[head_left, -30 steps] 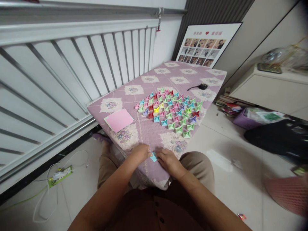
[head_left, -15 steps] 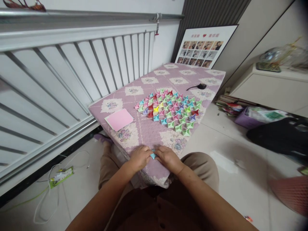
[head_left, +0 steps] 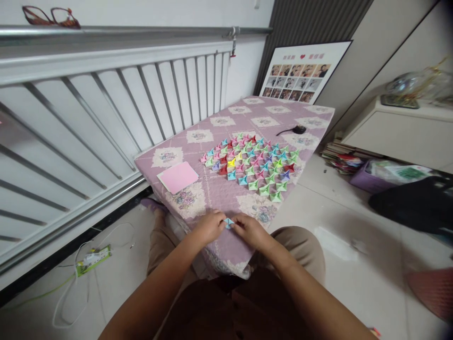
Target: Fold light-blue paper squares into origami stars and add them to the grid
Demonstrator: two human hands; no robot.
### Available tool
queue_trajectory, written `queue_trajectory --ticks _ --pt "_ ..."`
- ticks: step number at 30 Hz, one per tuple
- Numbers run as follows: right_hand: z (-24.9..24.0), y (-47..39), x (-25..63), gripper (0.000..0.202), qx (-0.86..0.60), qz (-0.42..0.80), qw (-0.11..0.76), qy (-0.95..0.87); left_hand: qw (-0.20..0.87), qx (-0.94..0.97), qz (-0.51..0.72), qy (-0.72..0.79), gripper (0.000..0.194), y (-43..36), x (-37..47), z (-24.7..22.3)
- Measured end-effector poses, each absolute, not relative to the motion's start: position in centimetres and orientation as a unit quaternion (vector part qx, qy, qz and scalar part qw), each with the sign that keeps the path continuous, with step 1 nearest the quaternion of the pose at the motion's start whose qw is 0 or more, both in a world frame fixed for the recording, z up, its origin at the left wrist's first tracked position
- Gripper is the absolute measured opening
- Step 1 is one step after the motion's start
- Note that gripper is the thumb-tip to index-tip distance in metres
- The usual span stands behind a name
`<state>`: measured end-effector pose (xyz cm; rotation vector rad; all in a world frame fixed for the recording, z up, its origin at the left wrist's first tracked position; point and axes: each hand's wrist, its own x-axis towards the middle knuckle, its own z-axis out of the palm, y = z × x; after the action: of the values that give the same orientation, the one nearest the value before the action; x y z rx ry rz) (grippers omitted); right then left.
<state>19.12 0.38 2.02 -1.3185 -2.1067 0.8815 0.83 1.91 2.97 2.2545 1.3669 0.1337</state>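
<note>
A small light-blue folded paper piece (head_left: 229, 223) is pinched between my two hands over the near end of the table. My left hand (head_left: 211, 225) grips its left end, and my right hand (head_left: 248, 230) has its right end between thumb and fingers. Beyond them, rows of small folded paper pieces (head_left: 264, 191) in green, blue, pink, red, yellow and purple stand on the cloth. To the left lies a stack of pink paper sheets (head_left: 178, 177), with a paler edge showing beneath the top sheet.
The table wears a purple floral tablecloth (head_left: 226, 191). A black object with a thin tail (head_left: 299, 129) lies near its right edge. Along the left runs a white radiator (head_left: 116, 113), with glasses (head_left: 51, 18) on the pipe above. A power strip (head_left: 94, 259) and cables lie on the floor.
The blue paper piece, mostly covered by my fingers before, now shows its folded top between my hands. My right fingers have shifted slightly outward. The whole view has tilted up a little.
</note>
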Motion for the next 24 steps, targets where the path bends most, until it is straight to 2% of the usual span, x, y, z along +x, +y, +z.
queue_trajectory --ticks 4,11,24 --pt "2.3 0.6 19.1 0.014 -0.498 0.395 0.185 -0.750 0.291 0.822 -0.009 0.490 0.020 2.3 0.4 3.2" --pt "0.5 1.3 18.3 0.013 -0.506 0.369 0.186 -0.757 0.294 0.825 -0.050 0.480 0.017 3.1 0.5 2.5" --pt "0.8 2.1 18.3 0.013 -0.482 0.328 0.167 -0.795 0.259 0.832 -0.008 0.490 0.014 3.2 0.3 1.5"
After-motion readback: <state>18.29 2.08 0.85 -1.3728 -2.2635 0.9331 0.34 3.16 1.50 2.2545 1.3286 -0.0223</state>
